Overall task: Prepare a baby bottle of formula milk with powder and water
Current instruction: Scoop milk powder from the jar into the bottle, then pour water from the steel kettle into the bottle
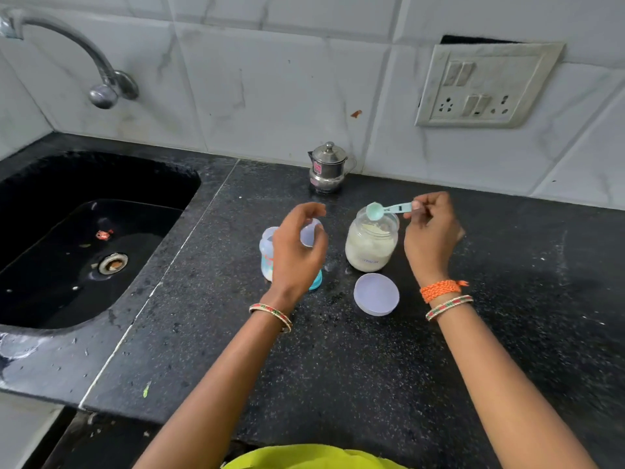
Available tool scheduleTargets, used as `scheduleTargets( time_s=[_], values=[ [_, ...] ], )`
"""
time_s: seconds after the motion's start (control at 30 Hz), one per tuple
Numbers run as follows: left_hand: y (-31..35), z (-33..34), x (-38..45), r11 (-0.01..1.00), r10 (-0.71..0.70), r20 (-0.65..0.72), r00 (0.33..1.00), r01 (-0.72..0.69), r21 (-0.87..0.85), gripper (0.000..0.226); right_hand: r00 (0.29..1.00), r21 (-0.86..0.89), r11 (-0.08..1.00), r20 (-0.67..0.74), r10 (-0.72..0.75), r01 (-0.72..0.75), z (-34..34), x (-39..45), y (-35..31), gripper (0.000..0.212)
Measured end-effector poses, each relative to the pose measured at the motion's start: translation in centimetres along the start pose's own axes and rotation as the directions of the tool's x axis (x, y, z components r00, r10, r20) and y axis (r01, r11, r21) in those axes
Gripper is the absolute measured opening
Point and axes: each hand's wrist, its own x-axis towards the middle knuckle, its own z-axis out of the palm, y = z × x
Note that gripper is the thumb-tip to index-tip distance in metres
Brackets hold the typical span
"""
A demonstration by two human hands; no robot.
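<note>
Midway: powder jar [371, 243] uncapped, right hand [431, 231] pinching scoop [389, 209] over it; left hand [297, 248] loose, grasping nothing, above bottle [267, 253]; scooping, water, capping remain

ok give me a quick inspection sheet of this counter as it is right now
surface: black speckled counter, damp spots near the sink
job's things: open powder jar, its lid flat in front; baby bottle partly hidden
clutter: steel pot by the wall
grips: right hand holds green scoop over the jar; left hand curled by the bottle, contact unclear
cables: nothing seen
surroundings: tap, socket panel
</note>
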Motion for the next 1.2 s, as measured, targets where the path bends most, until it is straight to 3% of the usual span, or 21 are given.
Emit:
scheduleTargets(
  time_s=[0.13,0.23,0.43,0.63,0.8,0.97,1.2],
  values=[
    [-0.8,1.9,0.4,0.995,-0.073,0.138,0.988,0.064,0.074,0.031,0.99,-0.271,0.956,0.106,-0.09,0.116,-0.3,-0.3,0.2,0.004],
    [-1.1,1.9,0.7,0.99,-0.115,0.164,0.98,0.099,0.099,0.034,0.982,-0.328,0.934,0.165,-0.088,0.139,0.6,-0.2,0.3,0.005],
    [-1.2,0.0,1.5,0.985,-0.163,0.139,0.977,0.153,0.081,0.035,0.985,-0.319,0.947,0.172,0.026,0.03,2.2,0.2,0.0,0.006],
    [-0.6,-1.5,2.1,0.993,-0.118,0.071,0.991,0.117,0.009,0.035,0.946,-0.506,0.861,0.249,0.206,-0.055,1.9,1.2,0.0,0.012],
    [-0.7,-2.4,2.2,0.993,-0.115,0.014,0.993,0.116,-0.025,0.033,0.977,-0.388,0.92,0.173,0.123,-0.047,1.6,0.7,-1.1,0.006],
    [-1.0,-3.1,3.6,0.99,-0.134,0.011,0.991,0.135,-0.052,0.033,0.987,-0.287,0.957,0.16,-0.004,0.05,2.0,0.5,-3.2,0.003],
    [-1.6,-2.5,10.1,0.99,-0.14,0.153,0.978,0.143,-0.007,0.031,0.94,-0.113,0.993,0.341,0.021,0.019,6.8,5.9,-3.0,0.024]
  ],
)
